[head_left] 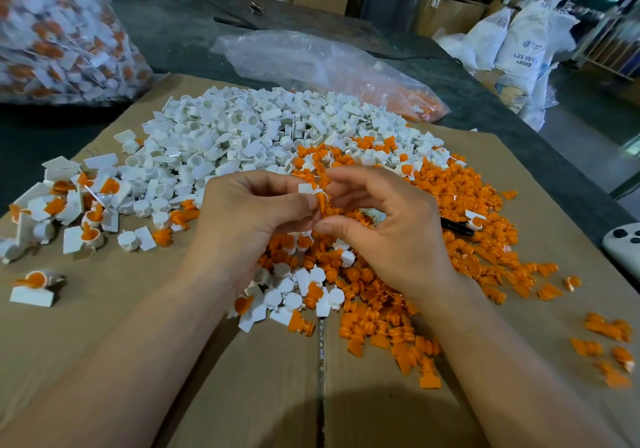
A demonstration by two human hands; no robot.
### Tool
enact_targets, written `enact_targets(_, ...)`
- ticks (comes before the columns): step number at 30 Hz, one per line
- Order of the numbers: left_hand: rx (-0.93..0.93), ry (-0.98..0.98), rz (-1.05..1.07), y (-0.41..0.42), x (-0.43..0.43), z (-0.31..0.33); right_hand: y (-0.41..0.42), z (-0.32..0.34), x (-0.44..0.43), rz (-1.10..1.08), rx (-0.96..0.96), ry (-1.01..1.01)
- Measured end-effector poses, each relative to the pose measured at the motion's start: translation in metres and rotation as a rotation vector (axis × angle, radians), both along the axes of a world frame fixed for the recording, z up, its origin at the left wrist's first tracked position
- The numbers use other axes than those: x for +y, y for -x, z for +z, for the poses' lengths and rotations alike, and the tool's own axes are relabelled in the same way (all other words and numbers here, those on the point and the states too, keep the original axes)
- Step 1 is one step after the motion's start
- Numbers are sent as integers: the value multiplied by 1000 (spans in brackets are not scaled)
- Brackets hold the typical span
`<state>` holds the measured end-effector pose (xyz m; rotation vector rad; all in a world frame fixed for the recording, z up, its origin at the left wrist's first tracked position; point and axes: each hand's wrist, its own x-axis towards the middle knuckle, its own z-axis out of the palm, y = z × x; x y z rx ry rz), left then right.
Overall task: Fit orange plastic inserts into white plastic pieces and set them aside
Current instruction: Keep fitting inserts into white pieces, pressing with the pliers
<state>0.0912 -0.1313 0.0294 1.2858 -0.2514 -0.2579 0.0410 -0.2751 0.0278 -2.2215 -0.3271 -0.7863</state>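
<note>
Grip of the left hand (249, 212) is closed narrowly on a white piece (307, 189), which is pinched between thumb and curled fingers just above the heaps, at the middle of the view. An orange insert (321, 201) is seen seated in that piece and is met by the curled fingertips of the right hand (391, 229), whose grip is narrow round it, forefinger above and thumb below. Both palms are turned inward to face each other, and both forearms are stretched forward over a cardboard sheet (242, 378). Under the hands, loose orange inserts (460, 246) are spread and mixed with the pile of white pieces (235, 136) behind. At the left, fitted pieces (69, 212) are laid apart. A black pen (457, 228) is half buried among the inserts at the right. Beyond, a clear plastic bag (311, 56) is laid on the dark worktop (173, 32).
</note>
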Motion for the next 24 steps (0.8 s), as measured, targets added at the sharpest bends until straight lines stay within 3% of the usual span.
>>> enact_targets(13, -10, -66, -10, 1, 0, 1, -3, 0, -4, 20, -90, 103)
enact_targets(24, 29, -84, -20, 0, 0, 2, -2, 3, -2, 42, -40, 51)
